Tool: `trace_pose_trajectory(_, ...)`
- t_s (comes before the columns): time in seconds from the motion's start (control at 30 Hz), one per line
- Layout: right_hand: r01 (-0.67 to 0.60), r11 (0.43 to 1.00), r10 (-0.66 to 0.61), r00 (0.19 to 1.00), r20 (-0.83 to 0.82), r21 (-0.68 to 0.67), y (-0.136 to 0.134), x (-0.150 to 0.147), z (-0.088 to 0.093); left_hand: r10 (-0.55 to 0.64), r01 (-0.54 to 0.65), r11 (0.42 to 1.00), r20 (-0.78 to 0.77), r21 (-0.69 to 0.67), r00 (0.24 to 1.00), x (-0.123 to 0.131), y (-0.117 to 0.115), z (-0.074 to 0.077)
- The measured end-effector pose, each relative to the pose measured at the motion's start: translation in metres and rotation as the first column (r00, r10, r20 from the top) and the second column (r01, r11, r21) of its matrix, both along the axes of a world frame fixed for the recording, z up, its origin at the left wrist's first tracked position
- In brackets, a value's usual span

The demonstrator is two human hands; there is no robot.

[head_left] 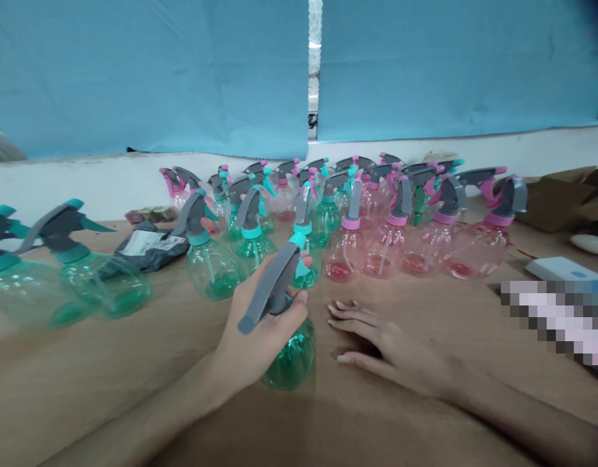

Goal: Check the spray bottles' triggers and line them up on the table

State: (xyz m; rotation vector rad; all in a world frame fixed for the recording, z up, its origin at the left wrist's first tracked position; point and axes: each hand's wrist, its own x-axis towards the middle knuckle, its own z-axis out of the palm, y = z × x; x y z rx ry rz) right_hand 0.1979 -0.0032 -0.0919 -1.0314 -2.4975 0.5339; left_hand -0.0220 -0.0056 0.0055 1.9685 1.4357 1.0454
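Left hand [260, 331] wrapped around the neck of a green spray bottle [289, 357], fingers closed on it just under the grey trigger head [270, 285] — bottle stands upright on the wooden table [425, 415], near front centre. Right hand [377, 337] lies flat, palm down on the table just right of the bottle, fingers spread and holding nothing, not touching the bottle as far as visible. Behind both hands, a crowd of spray bottles — green ones [214, 259] at centre-left, pink ones [420, 240] to the right. Two more green bottles [104, 279] lie far left. Dark plastic bag [150, 246] behind them. Cardboard box [566, 194] at far right, blue curtain [148, 71] behind.
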Motion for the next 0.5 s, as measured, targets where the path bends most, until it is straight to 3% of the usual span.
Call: trace_pose_trajectory(0.5,0.011,1.000,-0.011,1.000,0.015,-0.021,-0.0002,0.0004,0.0015,0.056,-0.056,0.998,-0.044,0.020,0.997,0.0025,-0.0047,0.0078)
